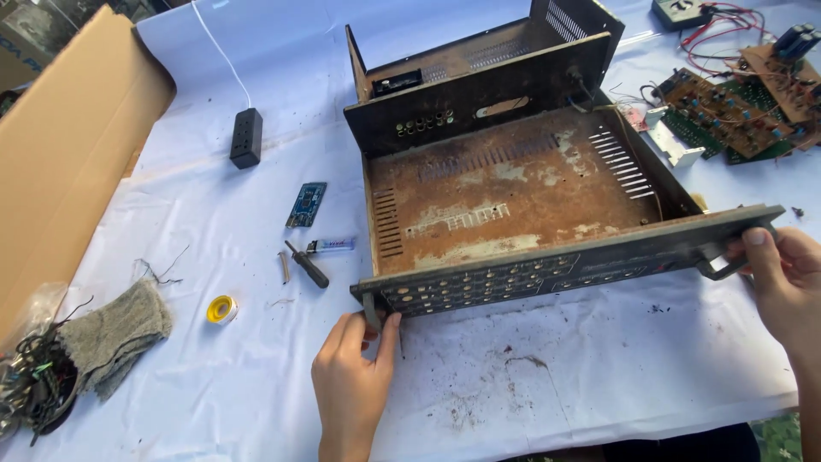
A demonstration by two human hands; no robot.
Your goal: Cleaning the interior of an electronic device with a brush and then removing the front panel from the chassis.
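Chassis: rusty metal chassis [513,184], emptied, open at the top, lying near the middle of the white sheet [599,359] over the table; floor plate brown with rust, slotted with vent rows
Front panel: dark front panel [564,269] along the near edge, rows of small holes, a handle at each end
Rear section: second rusty shell [479,81] standing just behind, touching the chassis' back wall
Left hand: left hand [352,376] below the panel's left end, fingers closed narrowly round the left handle [370,310]
Right hand: right hand [782,278] at the panel's right end, thumb on top, fingers wrapped round the right handle [723,265]
Left of chassis: screwdriver [308,265] with dark grip, small lighter [331,245] just beside it, blue circuit board [306,204] a little farther back, yellow tape roll [221,309] nearer the table's front edge
Far left: grey cloth [115,334] beside a tangle of wires [30,385]; cardboard sheet [64,145] along the table's left edge
Back left: black power strip [246,137] on a white cable
Back right: green and brown circuit boards [740,107] with red wiring, well apart from both hands
Sheet surface: dirt and rust flakes scattered in front of the panel
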